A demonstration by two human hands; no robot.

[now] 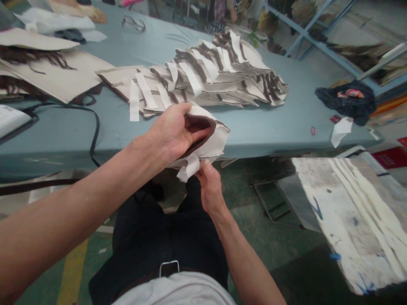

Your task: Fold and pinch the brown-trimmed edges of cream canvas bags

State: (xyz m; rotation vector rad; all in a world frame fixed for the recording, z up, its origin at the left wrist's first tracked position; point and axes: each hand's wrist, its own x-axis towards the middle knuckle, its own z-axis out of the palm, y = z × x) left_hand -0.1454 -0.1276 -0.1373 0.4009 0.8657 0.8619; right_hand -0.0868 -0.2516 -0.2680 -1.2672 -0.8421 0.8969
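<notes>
A cream fabric pouch [218,140] with a dark brown lining is held over the table's front edge. My left hand [173,131] grips it, with fingers reaching inside the opening and the thumb on the outer side. My right hand [210,184] pinches the lower edge of the pouch beside a curled white strip [190,166]. Just beyond my hands lies a long overlapping pile of similar cream and brown fabric pieces [219,80], many with white strips hanging from them.
Larger cream panels with dark cords [63,76] lie on the blue-grey table [127,51] at left. Glasses [133,24] rest near the back. A dark cloth bundle [346,99] sits at the right end. A stained white-topped stand [346,212] is at lower right.
</notes>
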